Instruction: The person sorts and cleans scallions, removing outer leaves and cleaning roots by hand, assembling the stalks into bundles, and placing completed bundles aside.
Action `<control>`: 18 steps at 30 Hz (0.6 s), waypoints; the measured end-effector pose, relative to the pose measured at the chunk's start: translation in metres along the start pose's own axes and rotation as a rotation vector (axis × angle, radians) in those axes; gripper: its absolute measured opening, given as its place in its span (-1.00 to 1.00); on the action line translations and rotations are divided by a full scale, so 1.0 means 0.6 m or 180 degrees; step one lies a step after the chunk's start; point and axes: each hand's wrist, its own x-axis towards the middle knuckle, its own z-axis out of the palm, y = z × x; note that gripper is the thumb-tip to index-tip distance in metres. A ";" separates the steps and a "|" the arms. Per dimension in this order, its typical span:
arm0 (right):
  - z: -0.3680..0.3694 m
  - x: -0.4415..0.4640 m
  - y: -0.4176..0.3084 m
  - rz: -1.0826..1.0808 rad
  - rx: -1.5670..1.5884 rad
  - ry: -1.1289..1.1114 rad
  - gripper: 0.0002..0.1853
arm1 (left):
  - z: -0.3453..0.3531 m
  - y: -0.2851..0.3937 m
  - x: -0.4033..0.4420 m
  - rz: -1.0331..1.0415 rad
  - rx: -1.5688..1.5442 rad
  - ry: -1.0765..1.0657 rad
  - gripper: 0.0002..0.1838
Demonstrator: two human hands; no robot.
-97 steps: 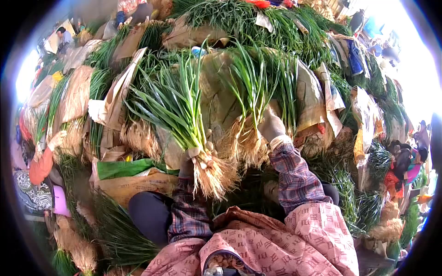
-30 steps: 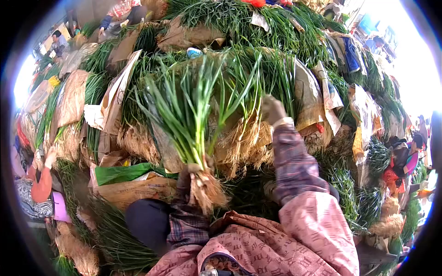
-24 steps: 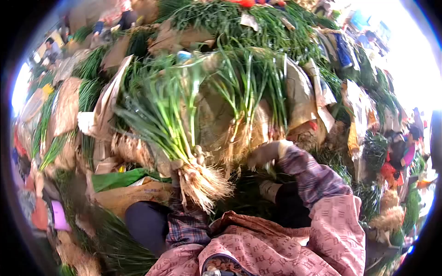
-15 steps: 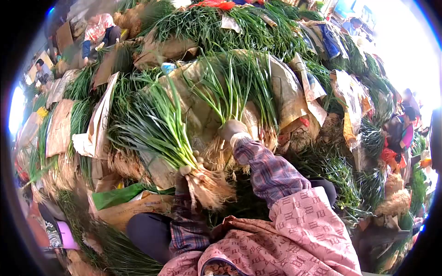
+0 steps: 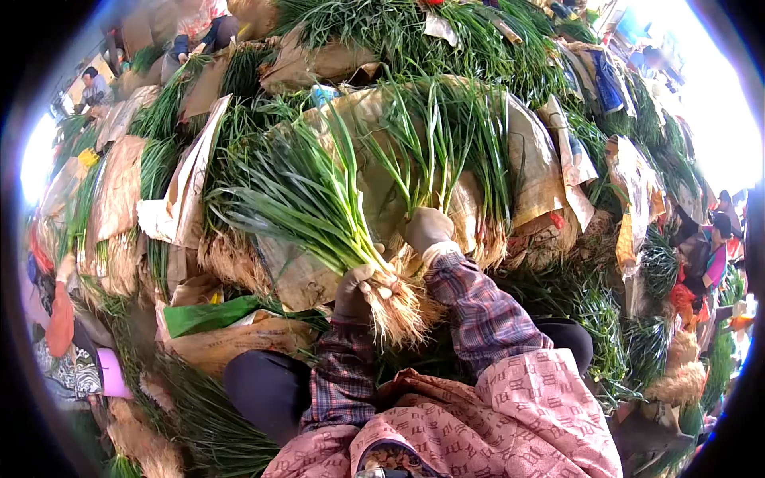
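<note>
My left hand [image 5: 353,291], in a greyish glove, is closed round the base of a large bunch of green onions [image 5: 331,209]. Its long leaves fan up and to the left, and its pale roots [image 5: 396,309] hang to the right of the hand. Just right of that bunch, my gloved right hand [image 5: 429,229] is closed on the lower stems of a smaller bunch of green onions [image 5: 434,163]. Those leaves rise over a brown sack [image 5: 374,171] behind. The smaller bunch's roots are partly hidden by the glove and the larger bunch.
Rows of onion bunches [image 5: 494,155] with brown sheets [image 5: 119,187] stand ahead. A green and tan sack [image 5: 211,316] lies left of my knee [image 5: 267,390]. Loose greens [image 5: 586,319] lie at the right. A person in orange sleeves [image 5: 60,319] sits at the left, and another person [image 5: 713,247] at the right.
The large bunch and my left hand have moved right, closer to my right hand. My right hand went down near the roots earlier and is now back up on the smaller bunch's stems.
</note>
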 end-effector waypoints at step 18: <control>0.037 -0.044 -0.005 -0.1265 0.1317 0.0276 -0.61 | 0.023 0.004 -0.030 -0.0131 0.0446 0.0608 -0.73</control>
